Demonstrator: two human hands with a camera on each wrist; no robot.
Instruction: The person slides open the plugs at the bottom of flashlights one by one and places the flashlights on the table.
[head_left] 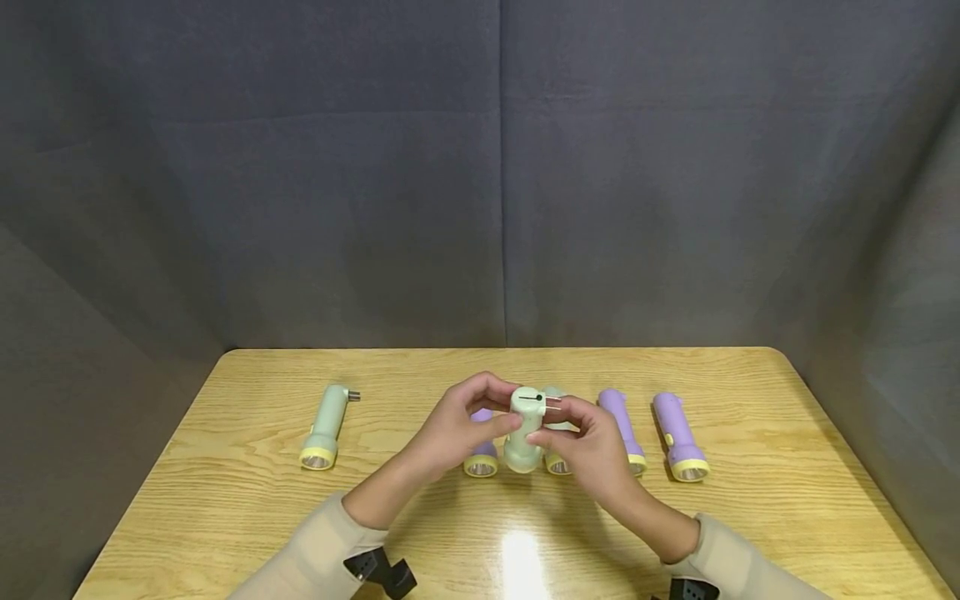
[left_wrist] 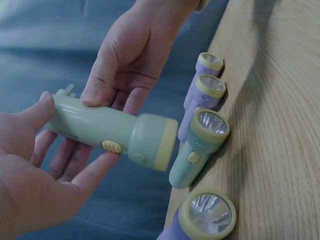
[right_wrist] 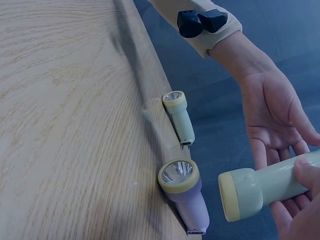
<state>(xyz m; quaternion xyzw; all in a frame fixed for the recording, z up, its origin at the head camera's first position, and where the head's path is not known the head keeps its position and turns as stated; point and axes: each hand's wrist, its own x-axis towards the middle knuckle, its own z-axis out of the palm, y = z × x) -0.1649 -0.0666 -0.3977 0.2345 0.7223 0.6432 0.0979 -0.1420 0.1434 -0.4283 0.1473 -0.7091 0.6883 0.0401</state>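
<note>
A pale green flashlight (head_left: pixel 522 452) with a yellow rim is held above the table between both hands. Two metal plug prongs stick out from its tail, and a ribbed yellow switch (left_wrist: pixel 111 146) shows on its side. My left hand (head_left: pixel 456 423) grips the body from the left, fingers and thumb around it near the tail. From the other side my right hand (head_left: pixel 595 448) pinches the body, its thumb (left_wrist: pixel 95 92) on the barrel. In the right wrist view the yellow-rimmed head (right_wrist: pixel 240 195) points away from both hands.
On the wooden table (head_left: pixel 225 517), another green flashlight (head_left: pixel 327 423) with prongs out lies at left. Behind the hands are a purple flashlight (head_left: pixel 481 458) and a green one (head_left: pixel 558 463). Two purple flashlights (head_left: pixel 619 417), (head_left: pixel 678 437) lie at right. A dark curtain (head_left: pixel 360 208) hangs behind.
</note>
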